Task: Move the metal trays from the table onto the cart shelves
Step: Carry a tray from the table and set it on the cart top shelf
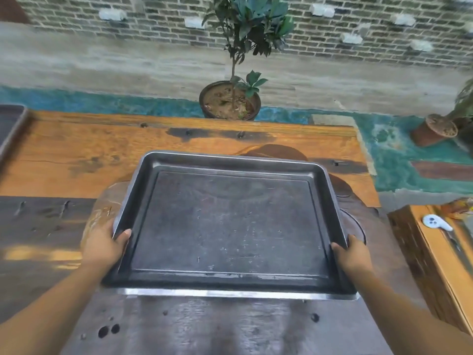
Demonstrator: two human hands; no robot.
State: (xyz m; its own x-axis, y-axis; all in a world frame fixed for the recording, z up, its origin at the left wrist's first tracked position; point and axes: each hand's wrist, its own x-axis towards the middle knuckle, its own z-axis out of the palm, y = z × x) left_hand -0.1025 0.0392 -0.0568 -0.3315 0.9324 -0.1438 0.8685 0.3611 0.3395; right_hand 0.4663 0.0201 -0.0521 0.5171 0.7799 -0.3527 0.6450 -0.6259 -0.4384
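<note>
A large dark rectangular metal tray [230, 221] is in front of me over the wooden table [76, 155], its inside bare. My left hand [103, 245] grips the tray's left rim, thumb hooked over the edge into the tray. My right hand [354, 254] grips the right rim the same way. Whether the tray rests on the table or is lifted clear of it I cannot tell. Part of a second dark tray [10, 124] shows at the far left edge of the table. No cart is in view.
A potted small tree [230, 101] stands on the ground just beyond the table's far edge. A tipped brown pot [435, 130] lies at the right. A wooden bench [435, 260] at the right carries a white controller [435, 223]. A brick wall runs behind.
</note>
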